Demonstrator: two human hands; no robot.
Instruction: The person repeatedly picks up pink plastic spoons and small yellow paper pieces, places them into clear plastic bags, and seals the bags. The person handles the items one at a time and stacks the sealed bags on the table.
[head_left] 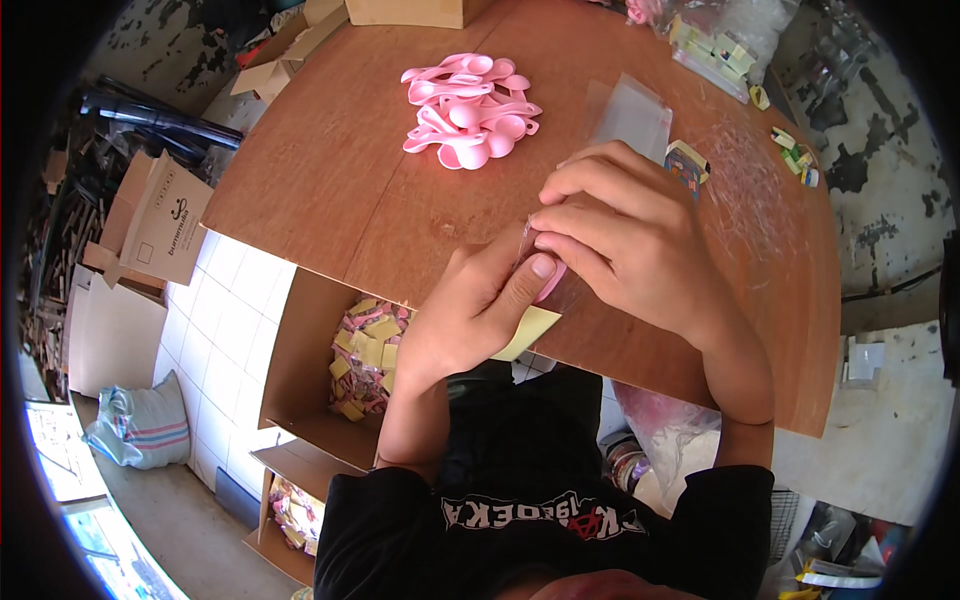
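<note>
Just above the near edge of the brown wooden bench [330, 170], two hands meet over one small pink plastic piece [552, 283]. The left hand [465, 305] is clamped on it, thumb pressed down from above; the right hand [640, 240] has thumb and forefinger pinched together on thin clear plastic film [526, 236] at the piece's upper end. One pale yellow paper card [532, 331] juts out below the left thumb, past the bench's near edge.

For neat work, I judge, the left thumb should bear just firmly enough to stop the piece slipping, without creasing the card. The right fingertips would do best drawing the film evenly, since a tug on one corner could wrinkle or split it.

Counted beyond these: toward the bench's far edge, one heap of glossy pink plastic spoons [470, 110], ten at the least, though they overlap too much for a sure total. Right of it lie one stack of flat clear plastic sleeves [635, 118] and one small dark printed box [687, 165]. Below the bench's left corner stand two open brown cardboard boxes [303, 345], the upper holding many yellow-and-pink packets [372, 348].
</note>
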